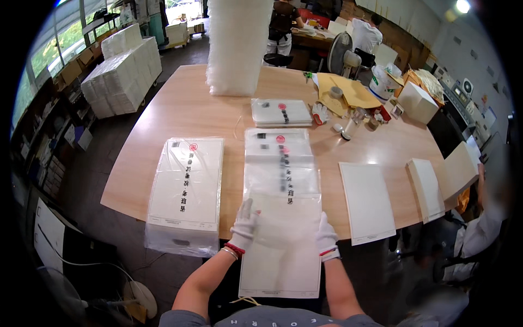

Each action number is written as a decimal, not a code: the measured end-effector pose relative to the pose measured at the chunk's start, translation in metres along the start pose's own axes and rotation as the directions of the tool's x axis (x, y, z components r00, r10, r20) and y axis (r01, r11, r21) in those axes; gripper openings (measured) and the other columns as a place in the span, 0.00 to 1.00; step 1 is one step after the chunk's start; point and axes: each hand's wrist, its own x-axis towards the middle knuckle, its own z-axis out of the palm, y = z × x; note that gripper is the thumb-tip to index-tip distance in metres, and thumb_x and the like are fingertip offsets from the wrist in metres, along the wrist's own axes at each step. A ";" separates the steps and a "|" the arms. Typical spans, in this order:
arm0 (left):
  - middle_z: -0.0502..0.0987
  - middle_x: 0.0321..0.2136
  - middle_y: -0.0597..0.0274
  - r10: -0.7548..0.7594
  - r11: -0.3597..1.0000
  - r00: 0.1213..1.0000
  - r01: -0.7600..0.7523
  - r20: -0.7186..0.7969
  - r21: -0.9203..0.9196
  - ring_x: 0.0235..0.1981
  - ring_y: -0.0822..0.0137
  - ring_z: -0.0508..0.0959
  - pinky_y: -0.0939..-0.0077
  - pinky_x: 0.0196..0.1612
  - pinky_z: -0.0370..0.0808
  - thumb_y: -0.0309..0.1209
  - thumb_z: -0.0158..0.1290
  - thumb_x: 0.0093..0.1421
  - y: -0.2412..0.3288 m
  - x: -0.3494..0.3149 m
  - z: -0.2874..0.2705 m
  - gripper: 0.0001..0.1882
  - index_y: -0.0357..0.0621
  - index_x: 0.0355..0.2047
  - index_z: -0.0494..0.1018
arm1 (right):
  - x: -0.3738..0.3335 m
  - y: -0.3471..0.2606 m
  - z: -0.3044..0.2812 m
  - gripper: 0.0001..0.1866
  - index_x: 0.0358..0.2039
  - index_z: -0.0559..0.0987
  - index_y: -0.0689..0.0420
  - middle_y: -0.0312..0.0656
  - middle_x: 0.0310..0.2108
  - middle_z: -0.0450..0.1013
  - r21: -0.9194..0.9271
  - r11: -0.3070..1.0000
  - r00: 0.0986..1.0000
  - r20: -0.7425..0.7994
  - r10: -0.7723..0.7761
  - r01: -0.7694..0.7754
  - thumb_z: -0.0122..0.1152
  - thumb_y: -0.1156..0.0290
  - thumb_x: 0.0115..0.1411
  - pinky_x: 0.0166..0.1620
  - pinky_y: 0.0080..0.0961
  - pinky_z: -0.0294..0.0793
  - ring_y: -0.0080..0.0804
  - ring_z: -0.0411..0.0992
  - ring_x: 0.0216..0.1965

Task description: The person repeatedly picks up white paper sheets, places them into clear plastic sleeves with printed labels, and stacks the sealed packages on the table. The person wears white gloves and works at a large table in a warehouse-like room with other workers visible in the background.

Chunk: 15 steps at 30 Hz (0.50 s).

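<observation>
Gloved left hand [243,228] and right hand [327,237] flank white paper sheets [280,267] by printed plastic bags [279,158], finger closure impossible to tell; best keep edges square, side pressure even

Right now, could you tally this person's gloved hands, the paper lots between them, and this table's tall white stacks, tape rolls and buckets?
Gloved hands: 2 (left hand, right hand)
White paper, sheet or pile unclear: 1
Tall white stack: 1
Tape roll: 1
White bucket: 1
Total: 6
</observation>
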 end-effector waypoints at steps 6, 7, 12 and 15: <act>0.67 0.32 0.58 -0.603 0.412 0.713 0.663 0.359 -0.625 0.32 0.67 0.69 0.76 0.35 0.69 0.14 0.47 0.46 -0.002 -0.037 0.002 0.19 0.39 0.41 0.63 | -0.032 0.003 -0.025 0.40 0.62 0.39 0.59 0.51 0.23 0.73 0.057 0.990 0.980 0.139 -0.139 0.132 0.48 0.70 0.54 0.24 0.48 0.65 0.50 0.71 0.23; 0.67 0.31 0.58 -0.612 0.398 0.690 0.691 0.386 -0.604 0.31 0.67 0.69 0.76 0.35 0.69 0.15 0.47 0.46 0.004 -0.044 -0.006 0.19 0.38 0.40 0.63 | -0.044 0.005 -0.028 0.42 0.63 0.37 0.60 0.50 0.21 0.72 0.061 0.985 0.977 0.133 -0.167 0.160 0.48 0.73 0.52 0.23 0.49 0.65 0.50 0.71 0.22; 0.66 0.29 0.59 -0.386 0.855 0.877 0.456 0.286 -0.245 0.28 0.66 0.69 0.74 0.32 0.69 0.15 0.48 0.47 0.037 -0.110 -0.049 0.15 0.38 0.36 0.63 | -0.124 0.032 -0.022 0.41 0.63 0.38 0.57 0.53 0.20 0.72 0.184 0.964 0.958 0.175 -0.227 0.194 0.47 0.70 0.54 0.19 0.50 0.64 0.50 0.70 0.18; 0.65 0.27 0.60 -0.635 0.059 0.517 0.774 0.574 -0.631 0.25 0.66 0.67 0.73 0.27 0.68 0.18 0.48 0.48 0.055 -0.174 -0.075 0.10 0.43 0.31 0.62 | -0.179 0.031 -0.042 0.37 0.63 0.41 0.56 0.54 0.21 0.71 0.193 0.963 0.920 0.309 -0.242 0.189 0.46 0.65 0.57 0.21 0.49 0.65 0.51 0.70 0.18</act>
